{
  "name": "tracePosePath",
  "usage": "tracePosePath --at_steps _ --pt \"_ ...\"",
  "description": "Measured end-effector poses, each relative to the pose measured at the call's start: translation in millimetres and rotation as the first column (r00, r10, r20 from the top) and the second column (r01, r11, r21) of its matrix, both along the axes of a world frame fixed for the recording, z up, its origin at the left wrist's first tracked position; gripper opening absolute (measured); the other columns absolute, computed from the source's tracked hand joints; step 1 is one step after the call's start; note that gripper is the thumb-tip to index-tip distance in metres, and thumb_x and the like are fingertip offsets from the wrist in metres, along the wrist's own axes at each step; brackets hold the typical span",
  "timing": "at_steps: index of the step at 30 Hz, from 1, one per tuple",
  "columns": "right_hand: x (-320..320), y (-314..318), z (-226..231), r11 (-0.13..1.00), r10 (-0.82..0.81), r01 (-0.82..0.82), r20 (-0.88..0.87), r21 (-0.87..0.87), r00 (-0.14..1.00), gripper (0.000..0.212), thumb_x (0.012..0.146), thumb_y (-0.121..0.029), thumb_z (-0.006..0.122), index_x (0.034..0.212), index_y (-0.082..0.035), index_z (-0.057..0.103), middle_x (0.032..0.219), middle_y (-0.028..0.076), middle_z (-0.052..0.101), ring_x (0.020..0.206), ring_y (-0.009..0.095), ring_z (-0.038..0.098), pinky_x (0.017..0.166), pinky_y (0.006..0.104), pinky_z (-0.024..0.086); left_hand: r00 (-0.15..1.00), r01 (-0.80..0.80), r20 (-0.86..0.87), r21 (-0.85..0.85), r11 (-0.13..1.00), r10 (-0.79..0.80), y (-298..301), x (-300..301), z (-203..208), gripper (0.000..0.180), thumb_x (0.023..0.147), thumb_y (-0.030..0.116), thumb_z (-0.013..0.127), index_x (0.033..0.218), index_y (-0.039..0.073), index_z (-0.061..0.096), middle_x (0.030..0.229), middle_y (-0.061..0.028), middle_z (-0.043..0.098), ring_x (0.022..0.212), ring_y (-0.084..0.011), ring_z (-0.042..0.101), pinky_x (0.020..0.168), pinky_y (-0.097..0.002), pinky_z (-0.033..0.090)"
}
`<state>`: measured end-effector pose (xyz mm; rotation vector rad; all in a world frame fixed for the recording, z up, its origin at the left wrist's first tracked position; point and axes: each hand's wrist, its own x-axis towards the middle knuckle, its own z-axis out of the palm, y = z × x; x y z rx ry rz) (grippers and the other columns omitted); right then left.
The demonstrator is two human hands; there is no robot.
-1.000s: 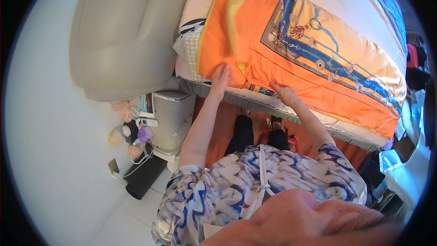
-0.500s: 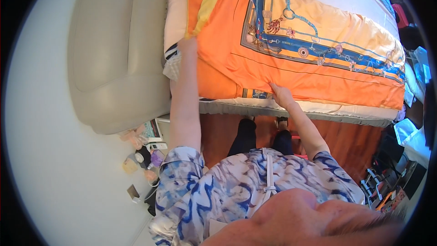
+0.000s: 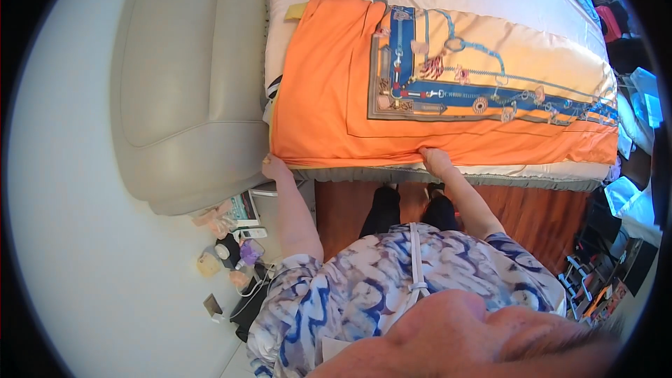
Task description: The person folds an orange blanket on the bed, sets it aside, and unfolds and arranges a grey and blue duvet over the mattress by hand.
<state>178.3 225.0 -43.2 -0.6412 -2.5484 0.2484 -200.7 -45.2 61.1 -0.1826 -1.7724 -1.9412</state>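
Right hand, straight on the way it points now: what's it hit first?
The orange cover at the right hand's fingertips: its plain border, then likely the blue-banded patterned panel. Whether it would slide over the cloth or push into it is unclear from this view.

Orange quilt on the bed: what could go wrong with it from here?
The near edge of the orange quilt, gathered into creases between the left hand and the right hand, might end up wrinkled. Its corner by the left hand, right beside the padded headboard, could catch there. A yellow strip juts out past the orange at the far left corner, so the layers may be lying out of line.
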Motion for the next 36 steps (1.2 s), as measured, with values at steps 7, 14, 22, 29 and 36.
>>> tracePosePath --at_steps 7,14,22,29,36 --pt "37.1 -24.1 20.5 0.992 -0.074 0.083 0.096 -0.094 0.993 0.023 0.082 -0.016 0.049 0.104 -0.009 0.055 0.100 0.017 0.058 0.096 0.035 0.055 0.080 0.0432 0.046 0.980 0.135 -0.079 -0.406 0.904 -0.182 -17.5 25.8 105.0 0.038 0.083 0.022 0.058 0.111 -0.003 0.054 0.101 -0.0180 0.062 0.092 -0.0271 0.060 0.077 -0.0360 0.048" --pt "49.7 -31.4 34.0 0.986 -0.088 0.093 0.046 -0.136 0.995 0.037 0.079 -0.015 0.056 0.115 -0.008 0.050 0.106 0.018 0.053 0.101 0.036 0.051 0.085 0.0423 0.044 0.902 0.198 -0.174 -0.646 0.737 -0.395 17.6 79.3 199.5 0.048 0.083 0.028 0.057 0.121 0.001 0.048 0.109 -0.0163 0.059 0.101 -0.0259 0.057 0.086 -0.0350 0.044" --pt "49.8 -22.0 41.7 0.968 0.016 -0.085 -0.279 -0.238 0.960 0.050 0.073 -0.006 0.060 0.120 -0.005 0.047 0.116 0.022 0.050 0.105 0.038 0.049 0.089 0.0406 0.042 0.812 0.210 -0.244 -0.725 0.656 -0.530 149.4 75.7 283.1 0.047 0.084 0.038 0.056 0.112 0.000 0.057 0.104 -0.0187 0.062 0.097 -0.0284 0.060 0.084 -0.0345 0.045" --pt "37.8 -16.1 96.3 0.936 -0.318 0.257 -0.263 -0.242 0.911 0.054 0.075 -0.013 0.060 0.126 -0.009 0.044 0.121 0.017 0.047 0.111 0.034 0.045 0.092 0.0392 0.039 0.835 -0.014 -0.273 -0.879 0.477 -0.478 292.8 67.2 357.4 0.058 0.082 0.047 0.055 0.112 -0.002 0.056 0.106 -0.0213 0.060 0.100 -0.0314 0.058 0.085 -0.0372 0.045" --pt "-13.1 20.6 -9.7 0.851 -0.490 0.509 -0.156 0.126 0.858 0.036 0.076 -0.015 0.051 0.112 -0.012 0.053 0.100 0.011 0.054 0.093 0.028 0.051 0.079 0.0410 0.041 0.604 0.753 0.121 -0.409 0.515 -0.788 314.9 28.0 344.9 0.072 0.085 0.050 0.050 0.136 0.002 0.031 0.140 -0.0188 0.031 0.128 -0.0316 0.032 0.094 -0.0452 0.040"
